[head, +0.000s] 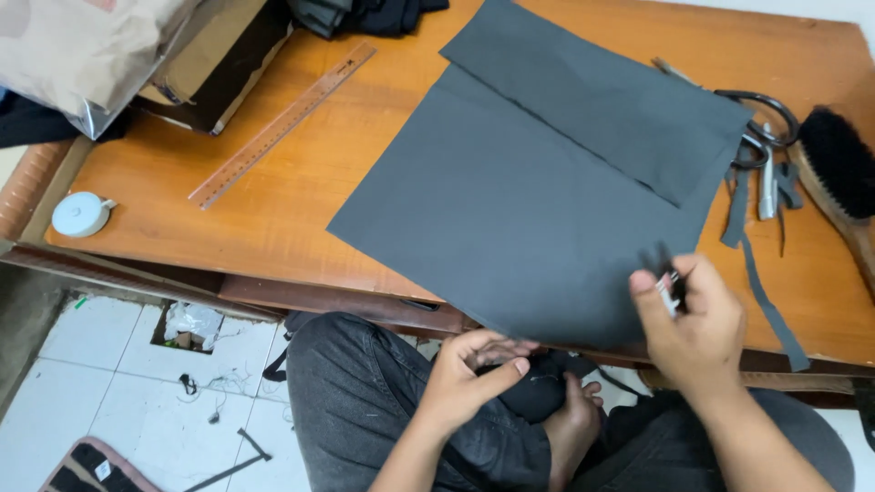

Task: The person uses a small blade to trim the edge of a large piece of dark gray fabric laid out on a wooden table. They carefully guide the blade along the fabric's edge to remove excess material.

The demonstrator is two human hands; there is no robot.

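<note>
A large piece of dark grey fabric (529,200) lies folded on the wooden table (301,191), its near corner hanging over the front edge. My right hand (697,328) is over the fabric's near right corner and pinches a small dark and silver object (670,278), blurred, so I cannot tell what it is. My left hand (469,369) is below the table edge above my lap, fingers loosely curled, touching a dark bundle (538,387) by my foot.
A wooden ruler (283,123) lies on the table's left, a white tape measure (80,214) at its left corner. Scissors (761,123), fabric strips (770,305) and a black brush (843,178) sit at right. A bag and brown boards (137,46) lie at back left.
</note>
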